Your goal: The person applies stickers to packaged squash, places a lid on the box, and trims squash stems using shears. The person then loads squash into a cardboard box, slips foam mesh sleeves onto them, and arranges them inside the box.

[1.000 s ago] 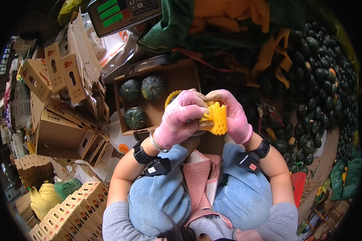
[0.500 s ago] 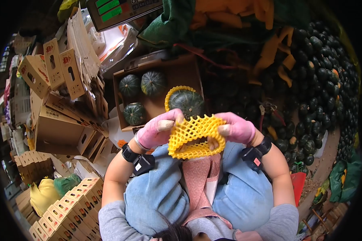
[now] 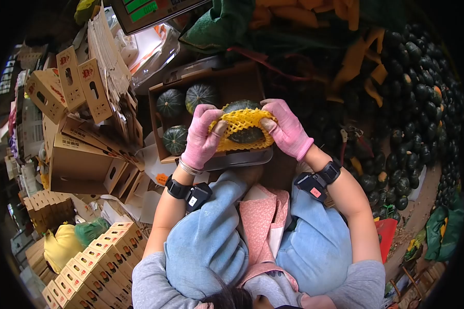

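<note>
My left hand (image 3: 202,135) and my right hand (image 3: 288,130), both in pink gloves, pinch opposite sides of a yellow foam net sleeve (image 3: 226,126). The stretched sleeve lies over a dark green squash (image 3: 246,135), whose skin shows through the sleeve's opening and above its far edge. This squash sits at the near right part of an open cardboard box (image 3: 156,110). Three bare green squashes stand in the box's left half: one at the back left (image 3: 170,103), another beside it (image 3: 201,97), and one nearer me (image 3: 175,140).
A large heap of squashes (image 3: 412,113) lies to the right, with red-handled clippers (image 3: 357,138) beside it. Flattened and folded cartons (image 3: 82,159) crowd the left. A scale display (image 3: 142,10) stands at the top, near a green sack (image 3: 216,28).
Both my hands have moved forward from above my lap, carrying the foam net sleeve onto the squash at the right of the box. My arms are stretched farther out.
</note>
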Available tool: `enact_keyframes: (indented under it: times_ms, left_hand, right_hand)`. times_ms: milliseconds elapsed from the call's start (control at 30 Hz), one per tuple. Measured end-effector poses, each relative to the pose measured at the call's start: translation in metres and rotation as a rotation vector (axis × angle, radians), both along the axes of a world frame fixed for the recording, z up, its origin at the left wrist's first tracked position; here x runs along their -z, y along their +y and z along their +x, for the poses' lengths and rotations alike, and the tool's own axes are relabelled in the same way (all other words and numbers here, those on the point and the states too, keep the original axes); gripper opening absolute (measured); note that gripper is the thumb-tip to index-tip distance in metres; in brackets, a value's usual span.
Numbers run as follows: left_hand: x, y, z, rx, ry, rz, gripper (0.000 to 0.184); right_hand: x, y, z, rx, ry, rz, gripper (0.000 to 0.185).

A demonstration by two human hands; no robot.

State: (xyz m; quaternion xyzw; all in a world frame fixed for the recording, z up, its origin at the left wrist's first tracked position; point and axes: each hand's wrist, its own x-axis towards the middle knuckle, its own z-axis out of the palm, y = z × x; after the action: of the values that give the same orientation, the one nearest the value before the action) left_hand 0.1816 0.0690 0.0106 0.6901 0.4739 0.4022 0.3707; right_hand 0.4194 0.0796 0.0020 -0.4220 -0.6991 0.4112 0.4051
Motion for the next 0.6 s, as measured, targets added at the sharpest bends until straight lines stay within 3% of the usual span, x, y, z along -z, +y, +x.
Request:
enact_keyframes:
  times_ms: [100,233,467,567,600]
  left_hand:
    - [0.008,0.0,0.006,-0.003,-0.411,-0.28,0.018]
    - [-0.006,0.0,0.015,-0.021,-0.383,-0.382,0.019]
    - [0.006,0.006,0.016,-0.191,-0.437,-0.345,0.012]
    - [0.019,0.013,0.009,-0.278,-0.47,-0.427,0.014]
    - [0.02,0.014,0.001,-0.232,-0.432,-0.495,0.015]
  right_hand:
    - [-0.012,0.012,-0.006,0.004,0.019,-0.21,0.016]
    - [-0.015,0.016,-0.012,0.062,0.038,-0.399,0.016]
    - [-0.008,0.014,-0.024,0.237,0.08,-0.398,0.017]
    - [0.001,0.022,-0.031,0.29,0.052,-0.495,0.02]
    - [0.0,0.024,-0.031,0.296,-0.08,-0.474,0.019]
